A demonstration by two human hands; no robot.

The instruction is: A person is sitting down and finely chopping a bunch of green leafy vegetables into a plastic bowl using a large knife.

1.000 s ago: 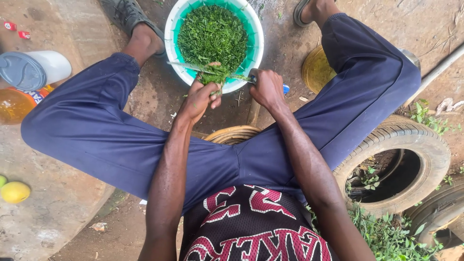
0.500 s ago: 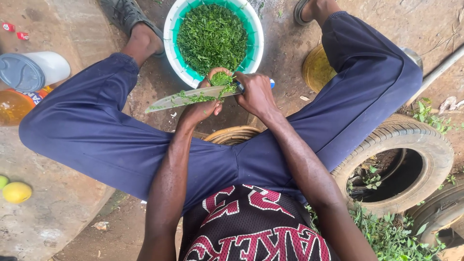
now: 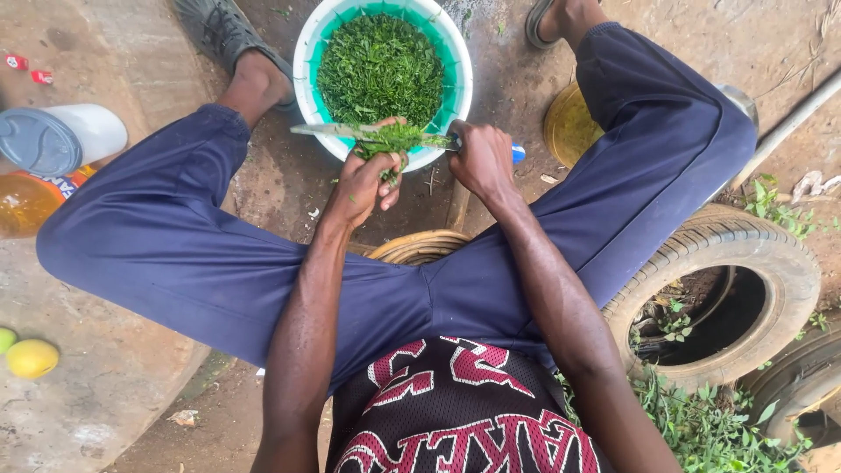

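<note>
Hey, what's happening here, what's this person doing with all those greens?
A seated person is slicing leafy greens over a bowl. The left hand grips a bunch of greens, and the right hand holds a knife across the bunch. The white and teal bowl on the ground between their feet already holds a heap of chopped greens.

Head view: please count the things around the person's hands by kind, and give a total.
Bowl of chopped greens: 1
Knife: 1
Bunch of greens in the left hand: 1
Tyre: 1
Yellow fruit: 1
White container: 1
Total: 6
The right hand holds the knife.
</note>
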